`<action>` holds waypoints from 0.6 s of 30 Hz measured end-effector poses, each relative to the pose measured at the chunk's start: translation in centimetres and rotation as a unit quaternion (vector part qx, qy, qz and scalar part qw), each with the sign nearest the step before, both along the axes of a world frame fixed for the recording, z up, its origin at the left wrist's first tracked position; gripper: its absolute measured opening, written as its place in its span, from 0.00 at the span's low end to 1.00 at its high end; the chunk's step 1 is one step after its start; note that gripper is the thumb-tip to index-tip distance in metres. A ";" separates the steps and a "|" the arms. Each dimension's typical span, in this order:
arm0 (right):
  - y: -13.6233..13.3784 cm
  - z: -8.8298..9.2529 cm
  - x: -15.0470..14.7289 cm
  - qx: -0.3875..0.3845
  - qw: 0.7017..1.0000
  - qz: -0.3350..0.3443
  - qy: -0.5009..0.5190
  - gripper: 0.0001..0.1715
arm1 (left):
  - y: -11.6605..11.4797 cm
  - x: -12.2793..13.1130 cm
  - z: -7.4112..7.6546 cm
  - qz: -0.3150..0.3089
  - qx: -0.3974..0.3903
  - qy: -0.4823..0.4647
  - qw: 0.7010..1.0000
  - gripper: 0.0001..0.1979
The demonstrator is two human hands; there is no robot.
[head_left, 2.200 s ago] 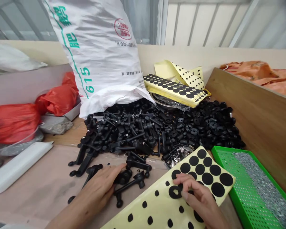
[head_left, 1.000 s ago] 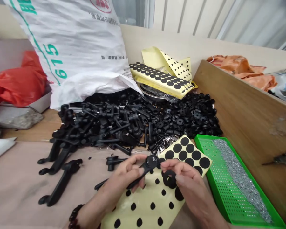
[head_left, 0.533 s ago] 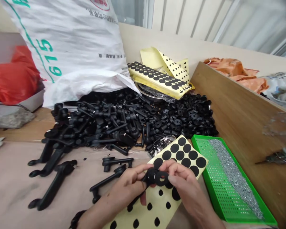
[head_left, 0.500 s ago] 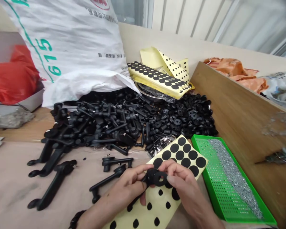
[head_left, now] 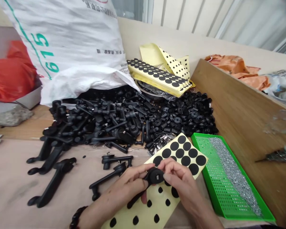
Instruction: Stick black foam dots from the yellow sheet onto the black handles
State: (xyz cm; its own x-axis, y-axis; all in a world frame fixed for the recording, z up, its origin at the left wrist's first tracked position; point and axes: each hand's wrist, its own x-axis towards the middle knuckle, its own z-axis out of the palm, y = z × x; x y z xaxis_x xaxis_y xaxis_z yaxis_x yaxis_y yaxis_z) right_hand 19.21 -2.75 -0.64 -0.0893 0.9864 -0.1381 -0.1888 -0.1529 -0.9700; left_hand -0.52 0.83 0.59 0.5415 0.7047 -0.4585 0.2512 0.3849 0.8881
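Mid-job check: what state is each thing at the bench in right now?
Left hand: gripping handle.
Right hand: pinching handle's round head.
Black handle: held up, off the bench.
Sticker sheet: flat under hands, discs remaining at far end.
Green tray: flat, holding silver metal bits.
Black parts pile: loose heap.

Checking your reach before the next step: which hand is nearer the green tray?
Right. Your right hand is just left of the green tray, not touching it. Your left hand is farther left, past the right hand. Both pinch a black part.
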 end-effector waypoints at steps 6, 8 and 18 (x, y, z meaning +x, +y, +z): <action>0.1 0.5 -0.2 -0.003 0.999 -0.004 -0.032 0.09 | -0.1 -0.1 -0.3 -0.020 0.023 -0.023 0.999 0.21; 0.1 0.6 -0.2 -0.001 0.999 0.000 -0.040 0.09 | 0.0 -0.1 -0.1 -0.015 0.020 -0.021 0.999 0.21; 0.5 0.9 -0.2 0.007 0.997 0.007 -0.075 0.09 | 0.0 0.1 0.6 -0.013 0.041 -0.007 0.999 0.19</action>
